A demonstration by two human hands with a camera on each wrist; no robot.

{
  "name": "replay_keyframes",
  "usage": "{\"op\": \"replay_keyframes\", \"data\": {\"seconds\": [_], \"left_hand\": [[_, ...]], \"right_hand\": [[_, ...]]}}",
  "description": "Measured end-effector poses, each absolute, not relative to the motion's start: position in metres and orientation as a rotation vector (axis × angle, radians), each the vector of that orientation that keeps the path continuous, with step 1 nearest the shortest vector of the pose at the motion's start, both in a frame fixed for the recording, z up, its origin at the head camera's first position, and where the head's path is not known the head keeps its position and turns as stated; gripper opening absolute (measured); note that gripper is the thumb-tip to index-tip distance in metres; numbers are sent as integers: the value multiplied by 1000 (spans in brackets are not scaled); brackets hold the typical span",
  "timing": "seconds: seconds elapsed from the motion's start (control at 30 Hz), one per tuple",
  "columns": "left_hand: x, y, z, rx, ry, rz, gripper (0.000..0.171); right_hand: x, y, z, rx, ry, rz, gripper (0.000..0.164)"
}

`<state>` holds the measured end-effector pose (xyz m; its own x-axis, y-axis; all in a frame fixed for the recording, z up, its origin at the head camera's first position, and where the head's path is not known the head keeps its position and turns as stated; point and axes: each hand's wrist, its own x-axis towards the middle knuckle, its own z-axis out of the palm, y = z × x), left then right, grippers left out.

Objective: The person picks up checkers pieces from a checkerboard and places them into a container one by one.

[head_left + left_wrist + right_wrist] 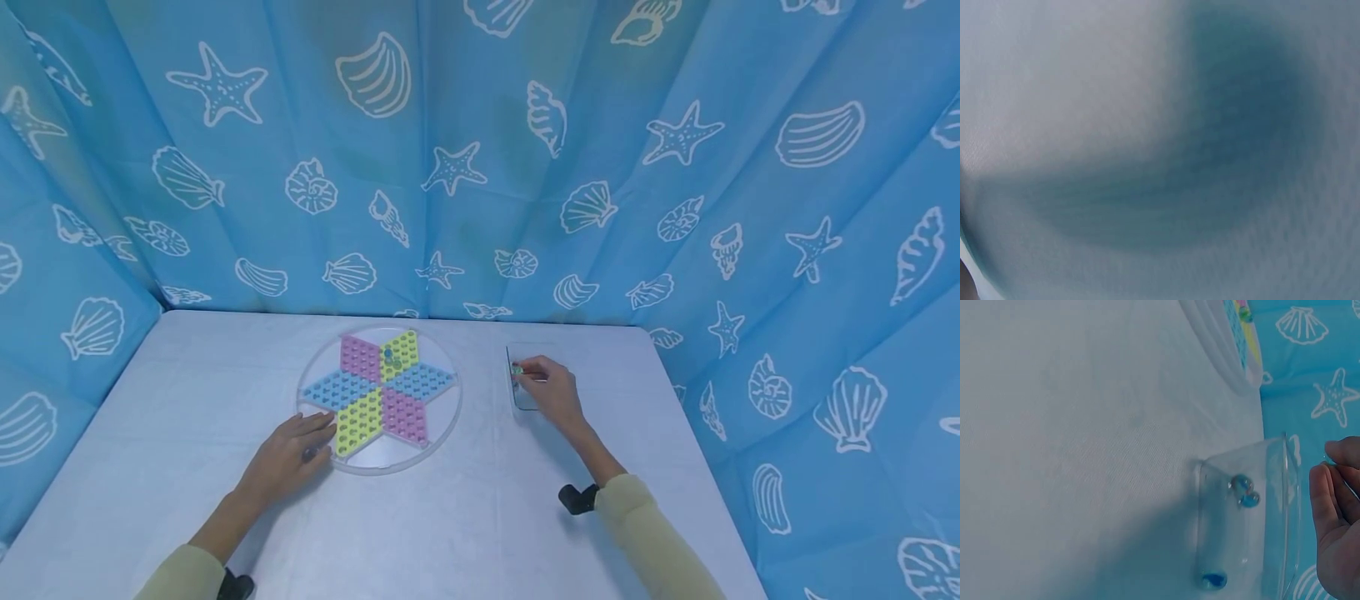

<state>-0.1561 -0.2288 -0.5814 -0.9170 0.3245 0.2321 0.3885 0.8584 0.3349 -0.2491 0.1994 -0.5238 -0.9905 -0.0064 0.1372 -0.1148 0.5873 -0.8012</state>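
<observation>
In the head view, my right hand (551, 390) pinches a small green glass marble (517, 370) above a clear plastic box (527, 402). The right wrist view shows that hand (1341, 531) over the rim of the box (1285, 487), with little of the marble showing between thumb and finger. Inside the box lie a blue marble (1213, 580) and a small cluster of marbles (1242, 484). My left hand (288, 454) rests at the near left edge of a round star-shaped Chinese checkers board (405, 415), its fingers extended toward the yellow point.
A blue marble (388, 354) and a green marble (397, 363) sit in the board's far yellow section. White cloth covers the table (465, 533). Behind it hangs a blue curtain (480, 225) with shell prints. The left wrist view is mostly blurred cloth and shadow.
</observation>
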Motion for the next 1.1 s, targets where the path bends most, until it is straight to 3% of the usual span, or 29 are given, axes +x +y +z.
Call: {"op": "replay_keyframes", "data": {"seconds": [0.57, 1.1], "left_hand": [[-157, -230, -583, -559, -2851, -589, 37], [-159, -232, -588, -583, -2817, -593, 36]], "right_hand": [[-259, 221, -532, 68, -2923, 1256, 15], [-271, 207, -532, 78, -3143, 1034, 12]]}}
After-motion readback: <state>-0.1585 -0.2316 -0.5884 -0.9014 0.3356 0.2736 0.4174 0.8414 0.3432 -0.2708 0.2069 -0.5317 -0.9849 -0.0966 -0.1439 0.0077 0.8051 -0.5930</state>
